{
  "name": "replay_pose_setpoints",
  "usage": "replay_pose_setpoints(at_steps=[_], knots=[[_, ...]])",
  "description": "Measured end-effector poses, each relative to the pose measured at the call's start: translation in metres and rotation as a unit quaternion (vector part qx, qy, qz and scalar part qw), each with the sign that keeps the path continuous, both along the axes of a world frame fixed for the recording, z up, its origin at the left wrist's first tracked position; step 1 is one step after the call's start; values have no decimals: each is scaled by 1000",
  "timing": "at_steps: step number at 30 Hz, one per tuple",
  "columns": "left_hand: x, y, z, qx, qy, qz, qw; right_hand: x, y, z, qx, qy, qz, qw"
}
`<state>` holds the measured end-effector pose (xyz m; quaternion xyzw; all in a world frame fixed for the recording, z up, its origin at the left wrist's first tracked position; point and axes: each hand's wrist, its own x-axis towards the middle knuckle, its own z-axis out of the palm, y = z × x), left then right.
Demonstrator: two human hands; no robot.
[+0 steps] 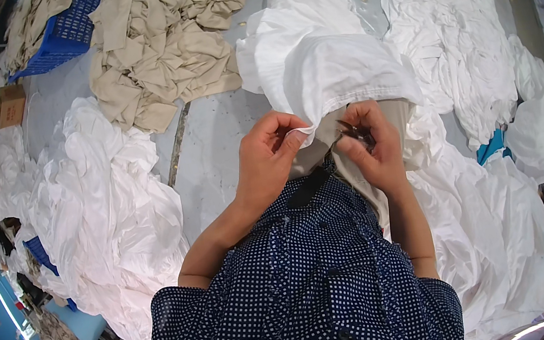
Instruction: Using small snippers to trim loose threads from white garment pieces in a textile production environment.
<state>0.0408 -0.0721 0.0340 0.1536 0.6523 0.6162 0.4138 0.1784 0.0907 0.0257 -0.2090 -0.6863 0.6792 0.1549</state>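
Observation:
A white cloth piece (347, 63) with a stitched hem lies in front of me, its near edge raised toward my body. My left hand (263, 160) is closed in a pinch on a corner of that hem. To the right of it, my right hand (378, 150) is closed around small dark metal thread snips (355, 131). The blades point toward the pinched corner, apart from it as far as I can see. A dark strap-like piece (308, 187) hangs at my waist, below both hands. My right palm hides part of the snips' handle.
Beige cloth (162, 45) is heaped at the far left, near a blue plastic basket (65, 32) and a small cardboard box (10, 105). White cloth piles lie at left (109, 208), far right (444, 24) and near right (486, 236). A grey surface (212, 144) shows between them.

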Motion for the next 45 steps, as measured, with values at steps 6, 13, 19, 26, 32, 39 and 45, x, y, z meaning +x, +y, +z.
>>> replay_pose_setpoints(at_steps=[6, 13, 19, 26, 32, 39, 45], knots=[[3, 4, 0, 21, 21, 11, 999, -4, 5, 7, 326, -26, 28, 944], [2, 6, 3, 17, 25, 3, 1000, -8, 4, -2, 366, 37, 24, 930], [1, 3, 14, 13, 33, 47, 998, -23, 1, 7, -12, 12, 1, 1000], [-9, -6, 17, -105, 203, 48, 972, -45, -4, -24, -117, 19, 55, 991], [-9, -17, 8, -38, 54, 99, 993, -56, -21, 13, 142, -33, 76, 986], [-19, -11, 5, 4, -83, 74, 994, -60, -5, -27, -392, -51, 63, 916], [-18, -21, -5, 42, -53, 69, 995, -54, -6, -28, -318, -62, 42, 945]])
